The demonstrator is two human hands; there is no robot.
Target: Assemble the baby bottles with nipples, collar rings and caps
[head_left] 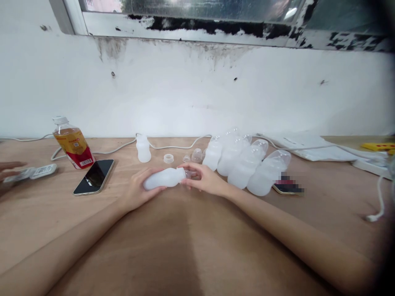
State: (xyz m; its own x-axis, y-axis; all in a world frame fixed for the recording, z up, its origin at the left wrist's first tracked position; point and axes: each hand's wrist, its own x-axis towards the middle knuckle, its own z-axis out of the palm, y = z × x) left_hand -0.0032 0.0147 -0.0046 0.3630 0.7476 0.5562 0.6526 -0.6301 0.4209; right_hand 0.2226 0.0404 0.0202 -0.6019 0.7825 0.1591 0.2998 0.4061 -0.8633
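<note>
The person is holding a white plastic bottle (165, 179) on its side just above the wooden table (185, 246), near the middle of the scene. The left hand (138, 190) is wrapping its fingers around the bottle's base end, gripping it, while the right hand (205, 179) is pinching a small clear piece at the bottle's neck with narrowly closed fingertips; what that piece is, is hard to tell.

Just to the right, a row of finished bottles (247, 164) with clear caps is leaning together, tilted toward the far wall. Beyond the hands a single upright bottle (143, 149) is standing without a cap, with a small ring (168, 158) and a couple of clear caps (194, 156) lying beside it. A white cable (173, 146) is running along the far edge of the table.

On the left a dark phone (94, 176) is lying face up, and just beyond it a drink bottle with a red label (73, 143) is standing at a slight tilt. At the far left edge another person's fingers (9, 168) are touching a white plug strip (32, 172). A second phone (286, 187) is peeking out from under the row on the right
</note>
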